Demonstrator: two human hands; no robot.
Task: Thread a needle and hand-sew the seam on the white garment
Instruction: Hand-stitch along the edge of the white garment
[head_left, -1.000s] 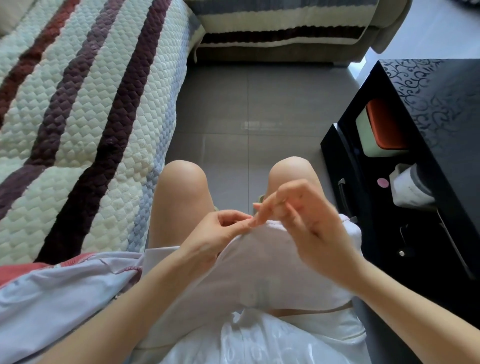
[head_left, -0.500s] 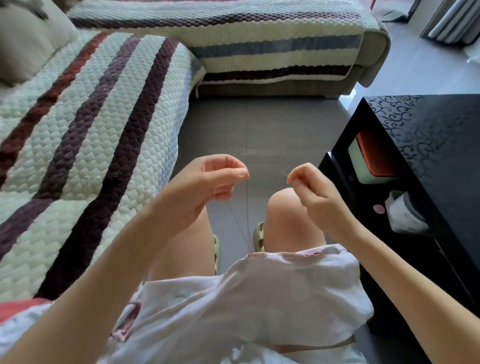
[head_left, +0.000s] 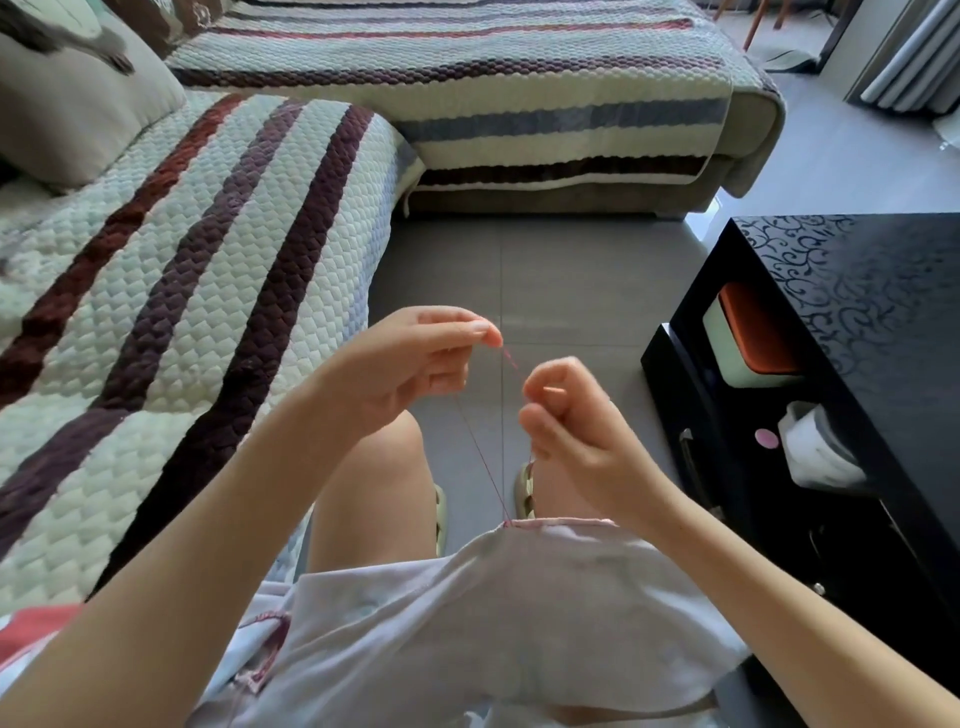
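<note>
The white garment (head_left: 498, 613) lies draped over my lap, its pink-stitched seam edge facing away from me. A thin red thread (head_left: 480, 452) rises taut from that seam up to my left hand (head_left: 410, 364), which pinches the thread's upper end between thumb and forefinger. My right hand (head_left: 566, 415) hovers just right of it, fingers curled, and appears to hold a second strand of the thread; the needle itself is too small to make out.
A striped quilted sofa (head_left: 182, 291) runs along my left and across the back. A black cabinet (head_left: 852, 395) stands close on my right, with a white-and-orange box (head_left: 748, 338) and a white roll (head_left: 815, 452) on its shelf. Grey tiled floor (head_left: 519, 270) lies ahead.
Both hands rose from the garment's seam and drew the red thread up and taut. In the last half second the right hand moved closer to the left hand.
</note>
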